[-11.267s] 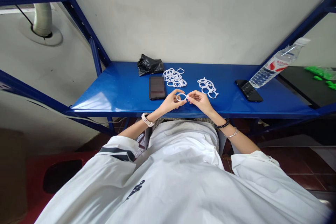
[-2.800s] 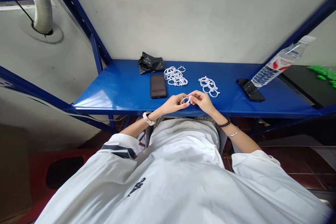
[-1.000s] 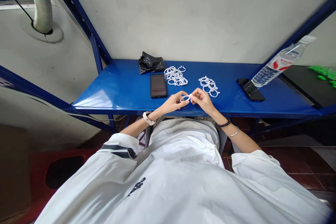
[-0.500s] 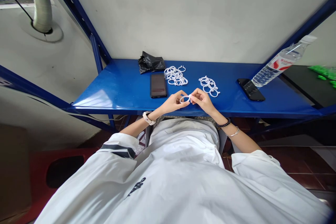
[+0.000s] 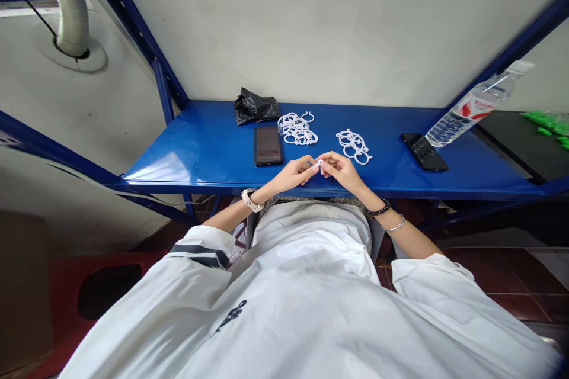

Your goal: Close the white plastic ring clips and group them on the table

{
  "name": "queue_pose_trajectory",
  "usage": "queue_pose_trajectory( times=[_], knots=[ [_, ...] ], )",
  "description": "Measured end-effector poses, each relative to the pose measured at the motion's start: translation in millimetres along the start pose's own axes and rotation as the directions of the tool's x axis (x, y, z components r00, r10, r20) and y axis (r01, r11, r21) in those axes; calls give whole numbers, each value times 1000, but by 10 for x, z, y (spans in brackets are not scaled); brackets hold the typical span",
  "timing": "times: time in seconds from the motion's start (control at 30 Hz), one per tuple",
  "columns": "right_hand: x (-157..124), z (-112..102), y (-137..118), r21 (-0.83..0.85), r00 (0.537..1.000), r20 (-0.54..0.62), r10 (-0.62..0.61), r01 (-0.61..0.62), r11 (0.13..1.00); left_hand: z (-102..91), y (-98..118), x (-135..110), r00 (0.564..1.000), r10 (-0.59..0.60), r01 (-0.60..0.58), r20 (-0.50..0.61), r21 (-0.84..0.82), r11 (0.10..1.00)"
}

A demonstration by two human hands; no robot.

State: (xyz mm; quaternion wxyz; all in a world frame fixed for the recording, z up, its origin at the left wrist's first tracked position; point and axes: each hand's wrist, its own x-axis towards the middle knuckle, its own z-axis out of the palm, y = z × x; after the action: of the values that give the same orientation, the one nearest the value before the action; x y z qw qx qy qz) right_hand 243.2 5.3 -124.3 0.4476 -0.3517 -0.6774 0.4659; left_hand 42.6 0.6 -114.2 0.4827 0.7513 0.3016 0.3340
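Note:
Between my fingertips is a white plastic ring [image 5: 318,163], seen nearly edge-on and partly covered by the fingers. My left hand [image 5: 295,172] is closed on its left part, thumb and fingers pinched together. From the other side my right hand [image 5: 338,169] pinches the ring's right end. Both hands are over the front edge of the blue table [image 5: 204,154]. Just beyond them lies a tangled heap of white rings [image 5: 297,129]. A smaller group of white rings [image 5: 354,145] lies farther right, behind my right hand.
A dark phone-like device [image 5: 268,145] lies left of the heap, with a crumpled black plastic bag [image 5: 255,106] behind it. To the right, a black phone [image 5: 425,152] lies beside a water bottle [image 5: 478,103]. Green items [image 5: 549,124] are at the far right. Blue frame posts flank the table.
The held ring has turned from showing its open loop to nearly edge-on. My hands have drawn slightly closer together, and the left fingers have closed up. The ring groups have not moved.

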Motion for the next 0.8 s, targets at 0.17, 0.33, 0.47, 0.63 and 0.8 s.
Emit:
queue_pose_trajectory(
  times=[0.17,0.33,0.47,0.63,0.8],
  knots=[
    [6,-8,27,-21,1000,-7,-5,5,1000,-10,-28,5,1000,-2,2,4,-8,1000],
    [7,-7,31,-32,1000,-12,-1,1,999,-5,-36,7,1000,-14,14,6,-20,1000],
    [2,-3,26,-11,1000,-19,0,0,1000,1,-25,8,1000,-17,17,5,-51,999],
    [1,-10,44,-12,1000,2,-3,3,1000,4,-48,17,1000,-23,23,-3,-79,997],
    [-1,-17,59,0,1000,4,-8,8,1000,2,-76,25,1000,-10,9,-5,-90,996]
  ],
)
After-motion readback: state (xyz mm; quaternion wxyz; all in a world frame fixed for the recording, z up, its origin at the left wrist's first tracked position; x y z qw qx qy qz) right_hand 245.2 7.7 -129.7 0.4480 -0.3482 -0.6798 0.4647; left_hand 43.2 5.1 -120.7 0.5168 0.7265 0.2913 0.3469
